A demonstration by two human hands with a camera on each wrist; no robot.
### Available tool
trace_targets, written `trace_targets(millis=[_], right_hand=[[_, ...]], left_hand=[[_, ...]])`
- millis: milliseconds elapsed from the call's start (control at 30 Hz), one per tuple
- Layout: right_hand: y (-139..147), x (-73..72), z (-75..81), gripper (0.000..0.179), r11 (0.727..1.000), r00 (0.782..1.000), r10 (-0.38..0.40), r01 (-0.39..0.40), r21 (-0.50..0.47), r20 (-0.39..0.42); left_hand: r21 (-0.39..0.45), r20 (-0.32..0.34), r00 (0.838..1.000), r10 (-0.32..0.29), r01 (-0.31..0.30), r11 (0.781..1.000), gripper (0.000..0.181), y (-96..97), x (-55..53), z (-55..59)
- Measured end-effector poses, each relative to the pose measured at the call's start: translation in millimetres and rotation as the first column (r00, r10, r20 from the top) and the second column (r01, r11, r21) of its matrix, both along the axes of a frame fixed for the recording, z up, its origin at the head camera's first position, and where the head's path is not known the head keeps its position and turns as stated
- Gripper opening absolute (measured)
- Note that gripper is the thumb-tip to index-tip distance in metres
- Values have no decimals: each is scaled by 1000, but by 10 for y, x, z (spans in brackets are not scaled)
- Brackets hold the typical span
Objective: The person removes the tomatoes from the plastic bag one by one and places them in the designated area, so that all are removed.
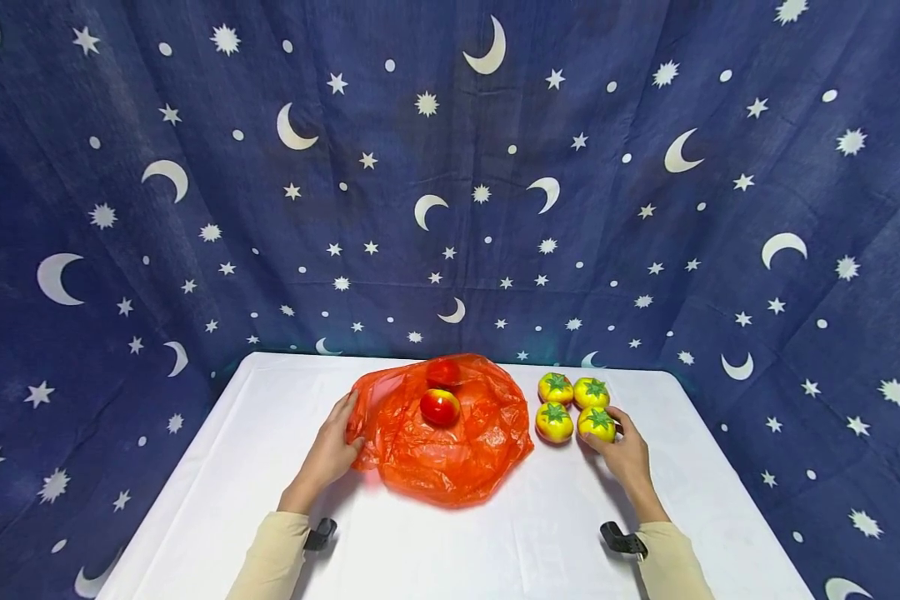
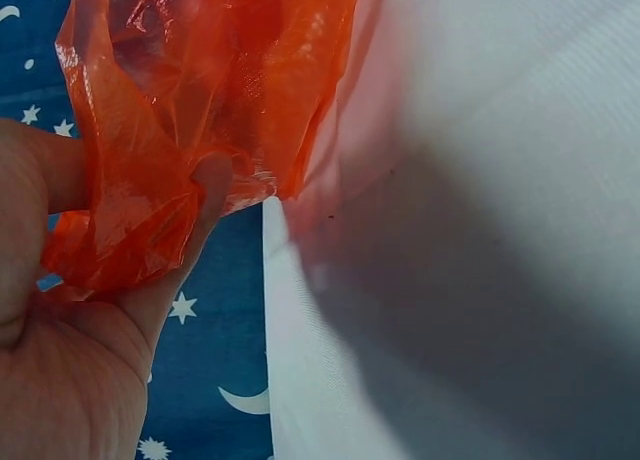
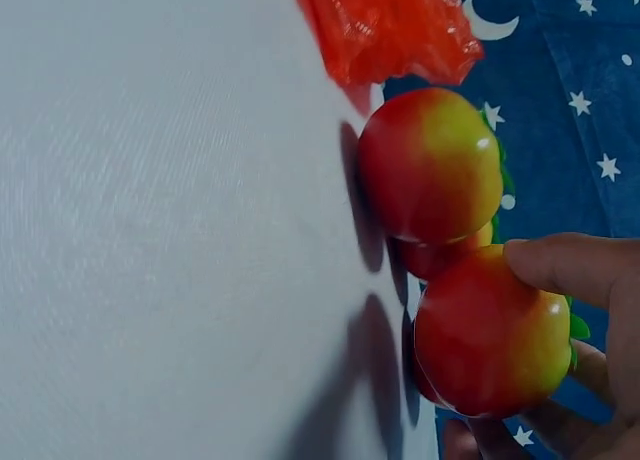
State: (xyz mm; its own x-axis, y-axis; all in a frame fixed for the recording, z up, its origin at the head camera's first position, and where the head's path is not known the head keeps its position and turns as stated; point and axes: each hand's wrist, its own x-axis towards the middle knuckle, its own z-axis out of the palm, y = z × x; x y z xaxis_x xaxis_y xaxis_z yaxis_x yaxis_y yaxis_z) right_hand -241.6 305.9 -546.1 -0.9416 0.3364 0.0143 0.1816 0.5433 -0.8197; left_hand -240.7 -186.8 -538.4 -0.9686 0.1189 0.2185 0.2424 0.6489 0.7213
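Note:
A thin red-orange plastic bag [image 1: 457, 467] lies spread on the table. My left hand [image 1: 332, 446] grips its left edge, the plastic held between thumb and fingers in the left wrist view. One glossy red-and-yellow tomato [image 1: 440, 407] shows at the middle of the bag, and a second red one [image 1: 442, 372] shows just behind it, tinted by the plastic. To the bag's right, several tomatoes with green leafy tops stand in a close group. My right hand [image 1: 624, 450] holds the near right tomato [image 3: 490, 335], thumb on one side and fingers round the other.
Beside the held tomato sits another tomato [image 1: 554, 422], with two more behind, one at left [image 1: 555, 388] and one at right [image 1: 592, 392]. The white table [image 1: 495, 558] ends at a dark blue curtain [image 1: 390, 208] with moons and stars.

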Motion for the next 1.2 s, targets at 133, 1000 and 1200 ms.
trace_targets(millis=[133,1000,1200], right_hand=[[7,-40,-53,74,1000,999,6,-6,19,33],[5,-137,-118,71,998,997,62,-63,19,39],[-3,-106,-81,70,999,999,45,-45,21,-10]], left_hand=[[-3,1,1000,3,-3,1000,86,-9,5,-15],[5,2,1000,8,-8,1000,86,-10,-27,-33],[0,-9,1000,5,-5,1000,86,-11,-17,-39]])
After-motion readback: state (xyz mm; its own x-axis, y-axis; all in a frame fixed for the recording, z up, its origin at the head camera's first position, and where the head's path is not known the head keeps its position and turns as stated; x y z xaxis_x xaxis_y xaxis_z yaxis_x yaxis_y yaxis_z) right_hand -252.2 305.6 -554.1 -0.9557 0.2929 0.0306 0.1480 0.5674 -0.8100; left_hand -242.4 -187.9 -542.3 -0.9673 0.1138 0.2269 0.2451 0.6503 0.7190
